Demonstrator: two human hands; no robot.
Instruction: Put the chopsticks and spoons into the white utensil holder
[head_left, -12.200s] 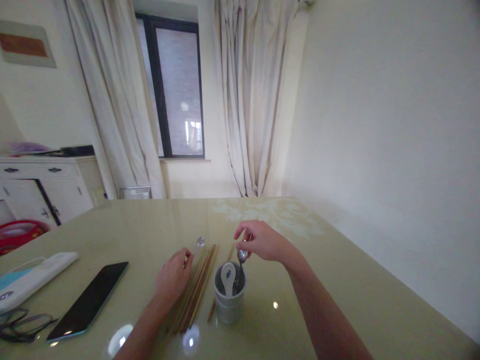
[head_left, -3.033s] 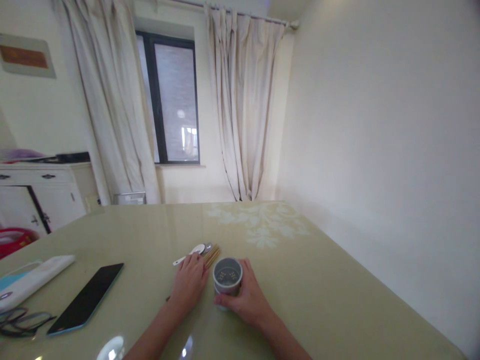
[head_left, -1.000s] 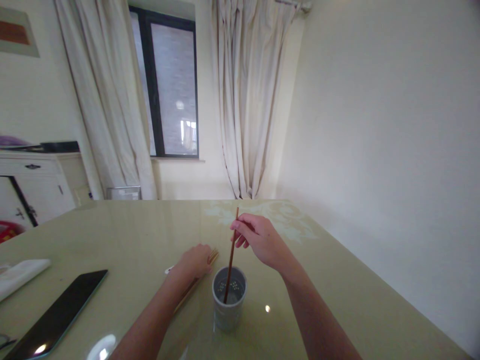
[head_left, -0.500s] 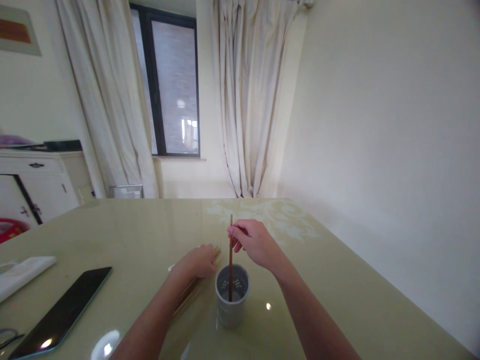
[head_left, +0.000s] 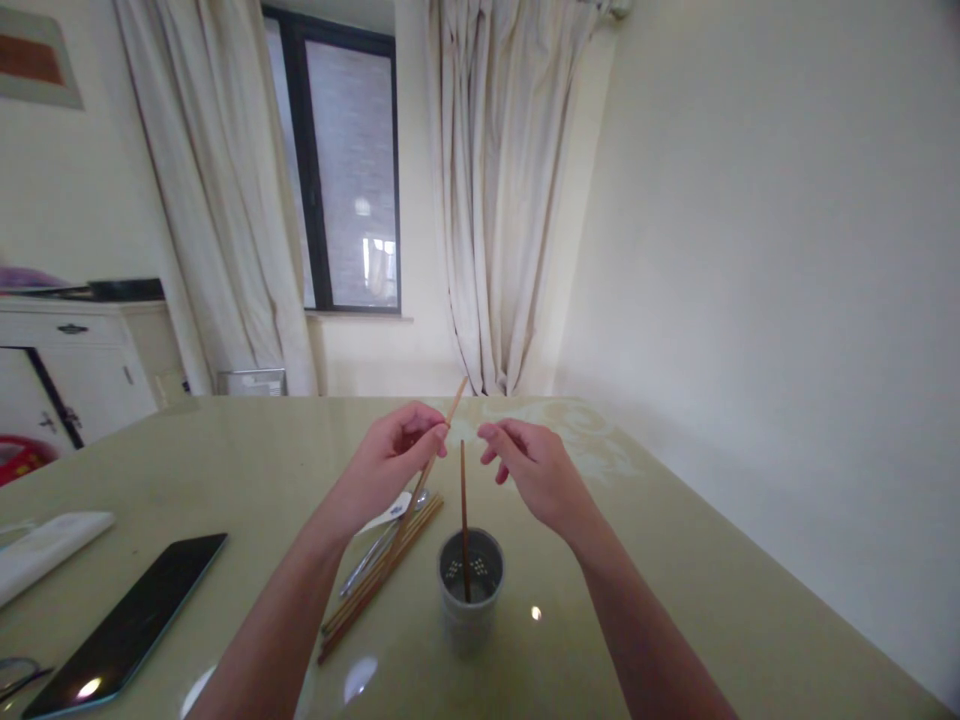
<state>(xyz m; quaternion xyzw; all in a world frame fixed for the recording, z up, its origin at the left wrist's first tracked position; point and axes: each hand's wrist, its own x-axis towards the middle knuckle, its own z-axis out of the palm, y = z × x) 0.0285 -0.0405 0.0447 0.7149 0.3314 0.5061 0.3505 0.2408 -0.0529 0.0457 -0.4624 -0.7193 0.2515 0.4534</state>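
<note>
My left hand (head_left: 405,448) pinches a wooden chopstick (head_left: 456,400), which slants up to the right over the table. To the right, my right hand (head_left: 525,462) holds nothing, its fingers curled and a little apart. Below and between the hands stands a grey utensil holder (head_left: 470,615) with small holes in its wall. One dark brown chopstick (head_left: 464,500) stands upright in it, free of both hands. Several more chopsticks (head_left: 382,575) lie in a bundle left of the holder, beside a metal spoon (head_left: 421,496) and a white utensil (head_left: 391,512) partly hidden by my left hand and wrist.
A black tablet or phone (head_left: 127,625) lies on the left of the glossy table (head_left: 712,600), with a white object (head_left: 56,550) behind it. Dark-handled scissors (head_left: 21,675) sit at the lower left edge. A wall (head_left: 795,300) runs along the right side.
My right hand has let go of the chopstick in the holder and moved slightly right. My left hand has risen from the bundle with a chopstick.
</note>
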